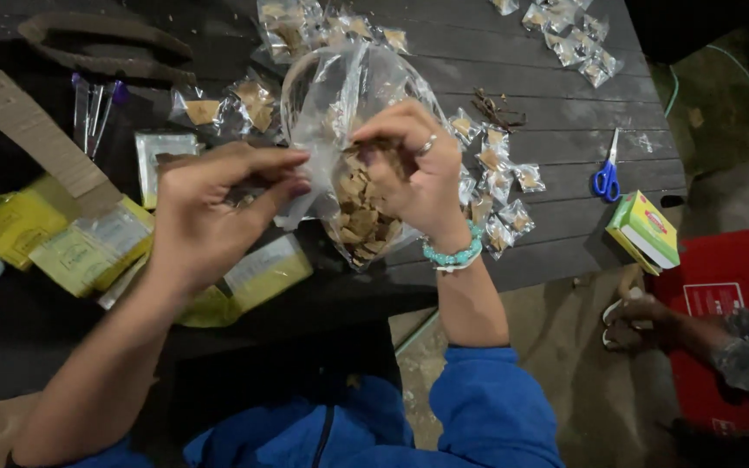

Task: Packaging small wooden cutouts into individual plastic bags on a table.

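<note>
Head view. You hold a large clear plastic bag [340, 95] over the near part of the dark plank table [565, 130]. The bag is thin, glossy and crinkled, ballooned at the top and sagging at the bottom, where it carries a heap of tan, flat, roughly square chips [359, 221] with a dry, matt surface.

Your right hand [413, 169] is pushed into the bag's mouth, fingers curled together around the chips inside; whether they pinch a piece cannot be told, since the film and the knuckles cover the tips. That hand wears a ring, and a turquoise bead bracelet [454, 253] sits at the wrist above a blue sleeve.

Your left hand [210, 208] is closed on the bag's left edge, thumb and fingers pressed together on the film.

Left of the bag lie flat yellow sachets [71, 251], smooth and rectangular, beside a strip of brown corrugated cardboard [36, 134]. Small clear packets [500, 186], each holding a tan piece, are scattered right of the bag and further up the table. Blue-handled scissors [607, 173] lie near the right edge, with a green and yellow box [645, 230] just below them.

Another person's hand [643, 316] rests low at the right, near a red crate [730, 286].
</note>
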